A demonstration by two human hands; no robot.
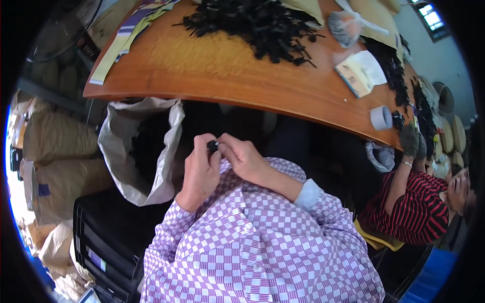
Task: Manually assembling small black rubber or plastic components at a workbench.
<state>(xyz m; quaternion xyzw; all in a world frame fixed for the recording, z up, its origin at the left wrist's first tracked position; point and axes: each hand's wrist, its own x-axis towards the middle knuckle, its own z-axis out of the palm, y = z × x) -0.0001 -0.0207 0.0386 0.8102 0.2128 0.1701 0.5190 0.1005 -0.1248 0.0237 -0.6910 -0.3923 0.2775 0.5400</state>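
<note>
In front of my body, short of the table edge, both hands meet around a small black piece (212,146). My left hand (198,174) is closed, pinching it between the thumb and fingers. My right hand (246,160) is closed too, its fingertips pressed on the piece's right side, where a tiny pale spot shows. The fingers hide much of its shape. Just left of my hands stands an open whitish woven sack (174,132) with dark contents. On the table lies a heap of similar-looking black pieces (247,28).
The wooden table (288,88) spans the far side. Yellowish bits (202,53), a tissue pack (356,76), a tape roll (381,118) and a knotted plastic bag (344,29) lie on it. A gloved co-worker in a striped shirt (409,202) sits at right. Brown sacks (60,136) are stacked left.
</note>
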